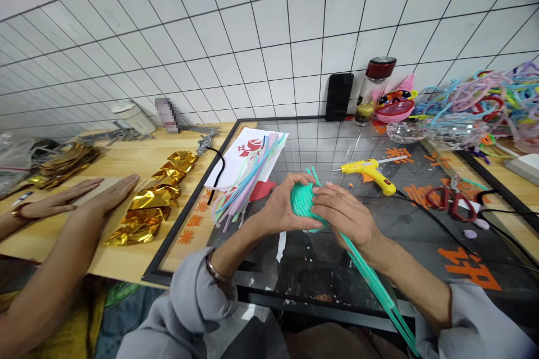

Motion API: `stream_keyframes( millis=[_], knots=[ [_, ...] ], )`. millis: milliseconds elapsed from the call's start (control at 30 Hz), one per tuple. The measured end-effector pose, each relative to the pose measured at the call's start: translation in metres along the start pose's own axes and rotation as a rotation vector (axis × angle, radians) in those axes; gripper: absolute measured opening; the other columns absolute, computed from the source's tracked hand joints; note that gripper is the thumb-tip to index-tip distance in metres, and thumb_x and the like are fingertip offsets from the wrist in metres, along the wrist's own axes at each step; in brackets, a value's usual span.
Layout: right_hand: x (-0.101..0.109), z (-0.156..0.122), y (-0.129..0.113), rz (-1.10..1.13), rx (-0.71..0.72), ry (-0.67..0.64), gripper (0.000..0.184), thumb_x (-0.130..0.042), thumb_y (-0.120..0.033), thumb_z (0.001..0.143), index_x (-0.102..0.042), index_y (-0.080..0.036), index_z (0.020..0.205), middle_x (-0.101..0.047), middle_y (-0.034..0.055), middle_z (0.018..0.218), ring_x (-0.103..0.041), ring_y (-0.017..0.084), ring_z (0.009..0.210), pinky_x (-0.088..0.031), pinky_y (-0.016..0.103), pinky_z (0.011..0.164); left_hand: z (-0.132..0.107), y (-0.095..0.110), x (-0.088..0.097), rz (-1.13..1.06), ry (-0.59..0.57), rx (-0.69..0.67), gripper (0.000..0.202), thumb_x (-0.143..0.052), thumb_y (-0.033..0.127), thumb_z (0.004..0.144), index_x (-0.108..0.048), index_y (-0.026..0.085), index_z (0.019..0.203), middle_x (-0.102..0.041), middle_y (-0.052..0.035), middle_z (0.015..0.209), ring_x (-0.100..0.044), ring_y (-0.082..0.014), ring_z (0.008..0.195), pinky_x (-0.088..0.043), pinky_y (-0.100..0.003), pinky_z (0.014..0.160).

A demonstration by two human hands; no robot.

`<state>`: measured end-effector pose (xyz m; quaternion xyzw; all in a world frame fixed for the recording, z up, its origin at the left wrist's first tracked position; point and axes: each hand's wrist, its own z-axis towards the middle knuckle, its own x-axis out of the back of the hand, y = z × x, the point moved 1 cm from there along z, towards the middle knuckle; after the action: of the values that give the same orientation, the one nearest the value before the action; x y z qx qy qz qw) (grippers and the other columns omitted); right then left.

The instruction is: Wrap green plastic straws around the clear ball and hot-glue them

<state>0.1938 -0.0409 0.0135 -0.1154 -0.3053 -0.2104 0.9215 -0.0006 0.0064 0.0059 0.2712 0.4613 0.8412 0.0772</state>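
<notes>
- The fingers of the left hand and the right hand are pressed around a rounded, ridged green coil, above the middle of the table; straight green strands run to the lower right.
- At the left, pale smooth wood carries crinkled, shiny gold foil.
- In the middle, a dark glossy panel bears white paper and thin pastel stems.
- Farther right lies a yellow glue gun; behind stands a white tiled wall.
</notes>
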Motion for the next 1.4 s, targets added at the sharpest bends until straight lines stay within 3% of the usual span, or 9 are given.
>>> stream_keyframes(
  millis=[333, 1233, 1400],
  knots=[
    [-0.0026, -0.0005, 0.0012, -0.001, 0.018, 0.033, 0.022, -0.045, -0.007, 0.098, -0.064, -0.011, 0.108, -0.072, 0.0132, 0.105, -0.064, 0.022, 0.118, -0.05, 0.046, 0.108, 0.0054, 0.0073, 0.0024, 0.086, -0.015, -0.103, 0.065, -0.089, 0.047, 0.062, -0.054, 0.02, 0.11, -0.061, -0.0115, 0.118, -0.06, -0.0282, 0.114, -0.048, -0.046, 0.103],
    [-0.0023, -0.0036, 0.0014, 0.02, -0.01, 0.033, 0.024, -0.048, -0.008, 0.097, -0.065, -0.014, 0.114, -0.073, 0.0129, 0.108, -0.066, 0.023, 0.117, -0.052, 0.05, 0.105, 0.0031, 0.0006, 0.0032, 0.103, -0.026, -0.146, 0.071, -0.091, 0.052, 0.058, -0.054, 0.021, 0.111, -0.061, -0.0137, 0.122, -0.059, -0.0309, 0.12, -0.048, -0.05, 0.103],
    [-0.0012, -0.002, 0.0002, 0.017, -0.019, 0.033, 0.025, -0.047, -0.009, 0.097, -0.065, -0.015, 0.114, -0.074, 0.0125, 0.108, -0.066, 0.023, 0.117, -0.053, 0.05, 0.104, 0.0016, 0.0034, 0.0038, 0.126, -0.019, -0.032, 0.089, -0.091, 0.054, 0.057, -0.048, 0.022, 0.128, -0.06, -0.0131, 0.125, -0.061, -0.0307, 0.117, -0.048, -0.048, 0.103]
  ],
)
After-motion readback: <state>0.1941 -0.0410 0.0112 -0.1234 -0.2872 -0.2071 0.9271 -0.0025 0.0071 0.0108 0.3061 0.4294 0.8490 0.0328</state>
